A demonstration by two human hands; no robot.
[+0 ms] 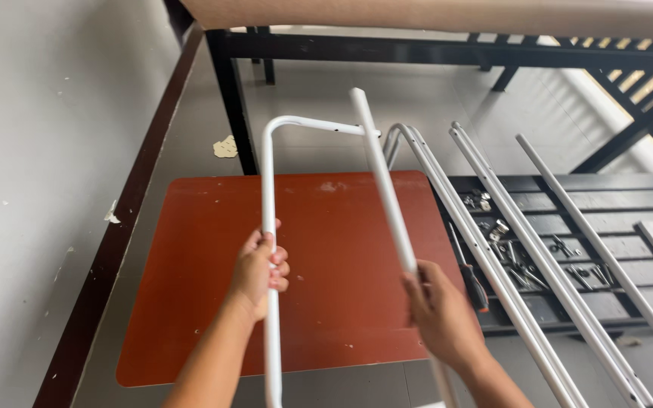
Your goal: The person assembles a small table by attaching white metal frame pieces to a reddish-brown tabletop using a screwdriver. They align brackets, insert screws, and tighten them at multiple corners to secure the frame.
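While hands [349,291] grip — white tubes [268,227] rise between.

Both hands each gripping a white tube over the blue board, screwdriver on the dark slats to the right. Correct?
Not quite: the board is reddish-brown, not blue, as the head view shows. The left hand and right hand each grip a white tube, and the screwdriver lies on the dark slats to the right.

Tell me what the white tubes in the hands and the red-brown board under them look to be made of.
White tubes: probably painted metal, smooth glossy coat, a clean bend, small holes.
Red-brown board: likely laminated wood board, flat matte face, rounded corners, scuffs near the far edge.
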